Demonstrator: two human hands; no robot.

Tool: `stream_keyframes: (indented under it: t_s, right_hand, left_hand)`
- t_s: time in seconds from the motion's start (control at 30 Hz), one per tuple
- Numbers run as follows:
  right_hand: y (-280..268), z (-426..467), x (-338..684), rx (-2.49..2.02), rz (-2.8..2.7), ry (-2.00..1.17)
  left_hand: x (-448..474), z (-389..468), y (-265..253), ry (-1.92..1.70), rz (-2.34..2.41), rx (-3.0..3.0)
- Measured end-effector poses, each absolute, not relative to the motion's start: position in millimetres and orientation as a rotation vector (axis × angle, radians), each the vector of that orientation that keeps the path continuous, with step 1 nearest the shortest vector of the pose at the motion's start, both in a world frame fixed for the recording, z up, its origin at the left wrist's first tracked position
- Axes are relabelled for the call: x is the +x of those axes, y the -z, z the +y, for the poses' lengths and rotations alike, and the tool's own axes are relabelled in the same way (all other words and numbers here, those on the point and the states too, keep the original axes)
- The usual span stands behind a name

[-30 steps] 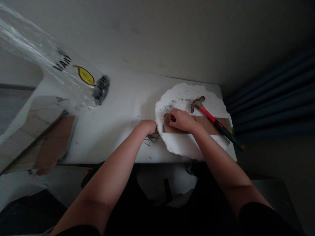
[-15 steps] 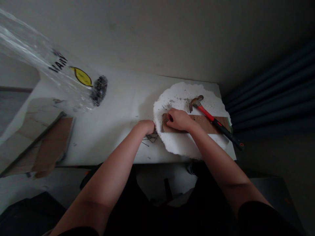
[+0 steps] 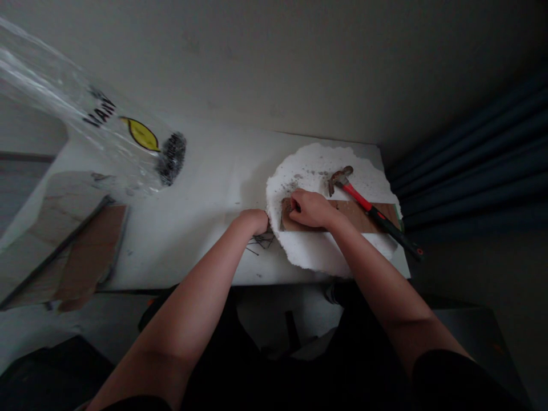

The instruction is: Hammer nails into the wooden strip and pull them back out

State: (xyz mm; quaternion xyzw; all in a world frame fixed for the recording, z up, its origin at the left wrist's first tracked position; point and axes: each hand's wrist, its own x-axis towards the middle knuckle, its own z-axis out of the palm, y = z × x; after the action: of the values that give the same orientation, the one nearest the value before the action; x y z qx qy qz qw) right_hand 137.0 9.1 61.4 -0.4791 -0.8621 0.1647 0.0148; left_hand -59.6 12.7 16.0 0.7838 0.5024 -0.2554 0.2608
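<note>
My right hand [image 3: 311, 208] is closed over the left end of a brown wooden board [image 3: 353, 214], its fingertips pinched together; what they hold, if anything, is too small and dark to name. The board lies on a ragged white foam slab [image 3: 299, 251]. A claw hammer [image 3: 363, 201] with a red and black handle rests across the board's right part. My left hand [image 3: 256, 220] is at the slab's left edge, beside a small heap of thin dark nails [image 3: 262, 241]. Its fingers are hidden behind the wrist.
On the white table [image 3: 205, 228], a clear plastic bag [image 3: 124, 128] with a yellow print and a dark bundle at its end lies at the left. Brown board pieces [image 3: 92, 251] stick out over the front left edge. A dark curtain [image 3: 475, 154] hangs at the right.
</note>
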Motion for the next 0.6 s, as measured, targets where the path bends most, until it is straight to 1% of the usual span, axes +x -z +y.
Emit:
stream_keyframes:
  t_s: [0.47,0.6]
  right_hand:
    - [-60,10,138,-1.514,-2.609,-0.546]
    - [-58,12,138,-1.498,-2.590,-0.547]
  left_hand:
    - [-61,14,-9,0.697,1.398,2.139]
    - [-65,15,-5,0.645,1.379,2.132]
